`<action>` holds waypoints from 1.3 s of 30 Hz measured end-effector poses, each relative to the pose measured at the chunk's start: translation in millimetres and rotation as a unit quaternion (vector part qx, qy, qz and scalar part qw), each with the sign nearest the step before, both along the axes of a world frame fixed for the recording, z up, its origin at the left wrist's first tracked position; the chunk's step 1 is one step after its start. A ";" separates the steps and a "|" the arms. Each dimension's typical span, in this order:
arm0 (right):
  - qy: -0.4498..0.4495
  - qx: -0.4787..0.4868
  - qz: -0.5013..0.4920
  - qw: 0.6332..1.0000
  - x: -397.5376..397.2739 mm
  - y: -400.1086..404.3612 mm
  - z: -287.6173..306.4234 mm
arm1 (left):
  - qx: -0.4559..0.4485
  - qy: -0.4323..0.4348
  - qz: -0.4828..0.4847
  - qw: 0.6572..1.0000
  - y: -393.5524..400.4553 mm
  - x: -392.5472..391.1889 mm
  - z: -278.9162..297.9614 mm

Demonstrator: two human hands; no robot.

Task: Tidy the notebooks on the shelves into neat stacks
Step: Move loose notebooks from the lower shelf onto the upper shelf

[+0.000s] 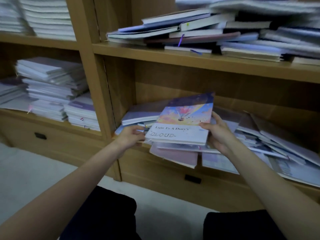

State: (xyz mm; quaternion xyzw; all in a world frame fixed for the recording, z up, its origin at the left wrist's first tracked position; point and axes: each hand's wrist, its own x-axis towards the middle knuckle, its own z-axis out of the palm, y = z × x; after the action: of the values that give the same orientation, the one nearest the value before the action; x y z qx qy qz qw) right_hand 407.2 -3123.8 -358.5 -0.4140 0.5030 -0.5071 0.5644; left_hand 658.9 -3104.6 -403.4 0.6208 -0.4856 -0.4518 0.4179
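Note:
A notebook with a hot-air balloon cover [183,122] and the words "Light To A Diary's CLOUD" is held tilted over the lower right shelf. My left hand [130,135] grips its near left corner. My right hand [217,130] grips its right edge, thumb on the cover. Under it lies a loose heap of notebooks [174,155], some overhanging the shelf front, with more slanted ones [277,141] spread to the right. A small flat pile [138,116] sits at the shelf's left end.
The upper right shelf holds a messy pile of notebooks [207,33]. Left shelves carry stacked notebooks [52,84] and white stacks [45,16]. Wooden dividers [97,84] separate the bays. Drawers with dark handles [192,178] sit below. My dark-clothed knees [107,215] are on a pale floor.

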 end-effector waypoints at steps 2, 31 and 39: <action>0.045 -0.017 -0.025 0.999 9.9 -16.9 -2.1 | -0.032 -0.063 0.022 0.997 -19.0 9.3 -7.2; 0.091 0.032 -0.210 0.973 -56.7 -57.2 -13.0 | -0.104 -0.775 -0.116 0.613 -130.1 20.9 31.4; 0.080 0.000 -0.247 0.966 -64.0 -35.9 5.1 | -0.131 -0.772 -0.095 0.615 -109.6 6.6 83.5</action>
State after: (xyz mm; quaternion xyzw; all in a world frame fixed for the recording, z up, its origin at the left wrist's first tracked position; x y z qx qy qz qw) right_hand 343.2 -3159.8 -353.4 -0.3168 0.6330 -0.5958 0.3794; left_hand 665.5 -3214.2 -319.9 0.6302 -0.7390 0.2249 -0.0791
